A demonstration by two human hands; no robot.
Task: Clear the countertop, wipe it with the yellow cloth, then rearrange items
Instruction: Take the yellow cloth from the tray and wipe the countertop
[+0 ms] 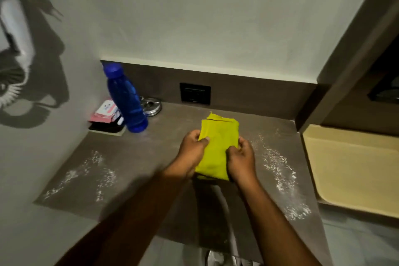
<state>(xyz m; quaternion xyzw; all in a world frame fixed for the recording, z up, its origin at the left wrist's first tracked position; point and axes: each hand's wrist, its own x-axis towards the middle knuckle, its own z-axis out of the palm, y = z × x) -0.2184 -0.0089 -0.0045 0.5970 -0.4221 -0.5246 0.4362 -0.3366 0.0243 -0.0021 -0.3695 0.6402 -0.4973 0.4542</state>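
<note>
**Both hands on the folded cloth**

The left hand (pixel 191 149) and right hand (pixel 239 158) grip the folded yellow cloth (pixel 217 147), fingers curled over its edges, above the brown powder-dusted countertop (pixel 151 157), right of the tall blue plastic bottle (pixel 126 98).

Matt yellow cloth (pixel 218 147), glossy blue plastic bottle (pixel 127 99), shiny metal dish (pixel 152 107), matt brown countertop (pixel 138 157)

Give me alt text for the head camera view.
Both hands, left hand and right hand, grip a folded yellow cloth above a brown countertop scattered with white powder. A blue plastic bottle stands back left.
</note>
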